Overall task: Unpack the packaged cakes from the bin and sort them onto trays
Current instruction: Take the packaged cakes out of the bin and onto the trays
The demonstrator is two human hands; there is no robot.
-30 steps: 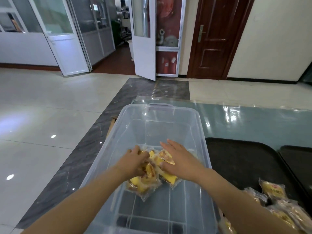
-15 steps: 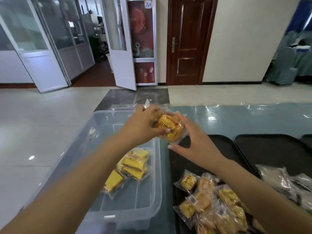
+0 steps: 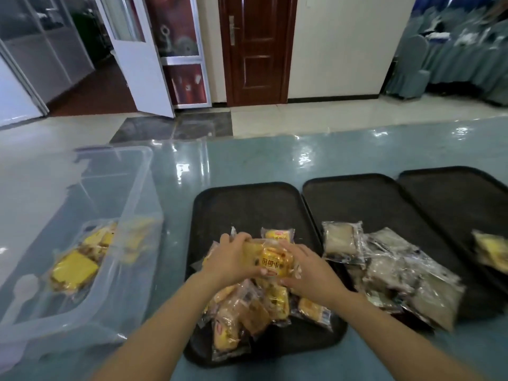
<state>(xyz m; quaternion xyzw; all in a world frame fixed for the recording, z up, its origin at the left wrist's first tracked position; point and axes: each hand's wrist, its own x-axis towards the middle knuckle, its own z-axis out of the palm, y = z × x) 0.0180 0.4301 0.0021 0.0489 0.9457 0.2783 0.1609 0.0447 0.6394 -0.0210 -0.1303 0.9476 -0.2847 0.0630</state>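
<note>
Left hand and right hand both grip one yellow cake pack. It's above the pile on the left black tray.

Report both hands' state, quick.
Left hand: grips the yellow cake packet over the left tray.
Right hand: holds the same packet from its right side, fingers curled on it.

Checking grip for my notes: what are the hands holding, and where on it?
Both hands hold one yellow cake packet over the left tray: left hand grips its left end, right hand its right end.
</note>
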